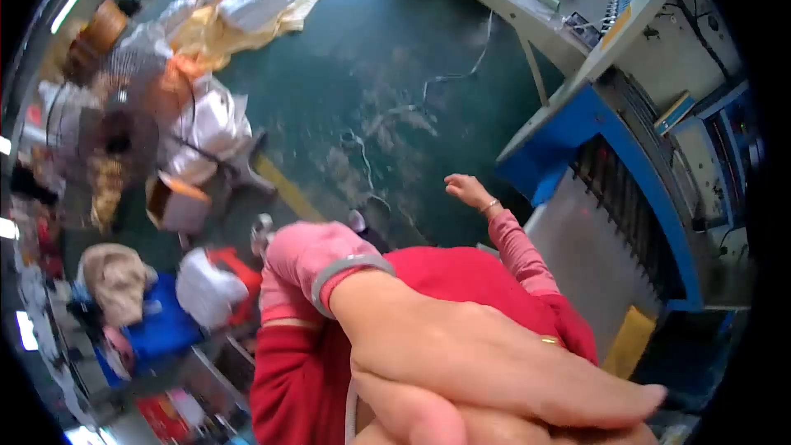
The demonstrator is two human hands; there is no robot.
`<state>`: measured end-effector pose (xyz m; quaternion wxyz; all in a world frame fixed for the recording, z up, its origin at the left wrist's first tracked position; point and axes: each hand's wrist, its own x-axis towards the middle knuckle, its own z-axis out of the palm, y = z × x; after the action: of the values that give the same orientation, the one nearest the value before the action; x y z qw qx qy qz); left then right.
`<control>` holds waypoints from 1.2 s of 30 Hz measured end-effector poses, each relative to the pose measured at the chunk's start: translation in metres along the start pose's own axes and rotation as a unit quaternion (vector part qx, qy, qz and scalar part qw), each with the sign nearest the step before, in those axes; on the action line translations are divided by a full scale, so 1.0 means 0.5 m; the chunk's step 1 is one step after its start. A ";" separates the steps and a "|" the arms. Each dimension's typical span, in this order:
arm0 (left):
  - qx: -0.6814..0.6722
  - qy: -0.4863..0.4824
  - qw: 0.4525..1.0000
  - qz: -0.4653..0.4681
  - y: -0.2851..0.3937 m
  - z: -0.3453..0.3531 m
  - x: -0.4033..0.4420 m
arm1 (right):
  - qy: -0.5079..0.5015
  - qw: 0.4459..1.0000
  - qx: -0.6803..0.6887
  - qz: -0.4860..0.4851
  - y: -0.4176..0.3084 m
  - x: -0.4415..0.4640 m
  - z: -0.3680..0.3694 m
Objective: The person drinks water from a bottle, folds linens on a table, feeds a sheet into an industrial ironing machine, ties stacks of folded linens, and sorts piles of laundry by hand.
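Observation:
My left hand (470,354) is raised very close to the camera and fills the lower middle. Its fingers stretch to the right, close together, with the thumb side partly cut off by the lower edge. A grey bangle (350,268) circles that wrist, against a pink sleeve (309,259). Farther off, my right hand (468,189) hangs over the floor near the blue machine (568,128), its fingers loosely bent and nothing visible in them. A thin bracelet (489,206) sits on the right wrist.
A white cord (412,107) trails over the green floor (362,49). At left stand a fan (119,128) and a carton (177,202). Bagged material (255,8) lies at the back. A pale table (527,12) with small items stands upper right.

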<state>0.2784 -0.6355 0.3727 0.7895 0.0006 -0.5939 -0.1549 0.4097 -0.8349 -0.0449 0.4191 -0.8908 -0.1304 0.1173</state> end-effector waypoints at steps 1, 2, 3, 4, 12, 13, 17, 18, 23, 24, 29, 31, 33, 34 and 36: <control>0.018 0.006 0.999 -0.050 0.073 -0.061 0.013 | 0.022 0.999 0.034 0.021 -0.003 0.058 0.015; 0.035 0.010 0.994 -0.100 0.147 -0.121 0.027 | 0.051 0.994 0.073 0.065 0.000 0.096 0.034; 0.052 0.013 0.987 -0.149 0.221 -0.182 0.041 | 0.079 0.984 0.110 0.115 0.020 0.124 0.053; 0.046 0.005 0.985 -0.167 0.263 -0.245 0.044 | 0.110 0.976 0.126 0.139 0.103 0.144 0.100; 0.285 -0.005 0.918 -0.277 0.482 -0.764 0.077 | 0.081 0.786 0.155 0.593 0.166 0.022 0.196; 0.294 0.015 0.893 -0.342 0.501 -0.828 0.068 | 0.063 0.774 0.135 0.615 0.171 0.025 0.207; 0.229 -0.024 0.817 -0.529 0.549 -1.133 0.033 | 0.034 0.763 0.089 0.640 0.263 0.193 0.179; 0.180 0.042 0.811 -0.556 0.554 -1.196 0.020 | 0.032 0.773 0.066 0.630 0.299 0.264 0.147; -0.083 0.376 0.726 -0.570 0.586 -1.394 0.038 | 0.153 0.852 -0.050 0.499 0.489 0.826 -0.090; -0.088 0.393 0.715 -0.571 0.596 -1.442 0.036 | 0.208 0.859 0.108 0.455 0.502 0.959 -0.157; -0.079 0.356 0.693 -0.622 0.613 -1.792 0.051 | 0.263 0.947 0.153 0.104 0.254 1.582 -0.573; -0.084 0.327 0.682 -0.649 0.607 -1.929 0.054 | 0.245 0.944 0.205 0.083 0.215 1.699 -0.665; -0.086 0.289 0.667 -0.682 0.602 -2.069 0.067 | 0.268 0.943 0.186 0.074 0.242 1.777 -0.716; -0.090 0.263 0.658 -0.700 0.597 -2.139 0.079 | 0.281 0.941 0.172 0.071 0.256 1.809 -0.748; -0.103 0.214 0.639 -0.731 0.583 -2.276 0.110 | 0.321 0.914 0.220 0.112 0.289 1.834 -0.806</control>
<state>1.4304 -0.5799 0.1431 0.5186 0.3864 -0.1939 -0.7377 1.4180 -0.9092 0.0014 0.6077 -0.7747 0.1407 -0.1036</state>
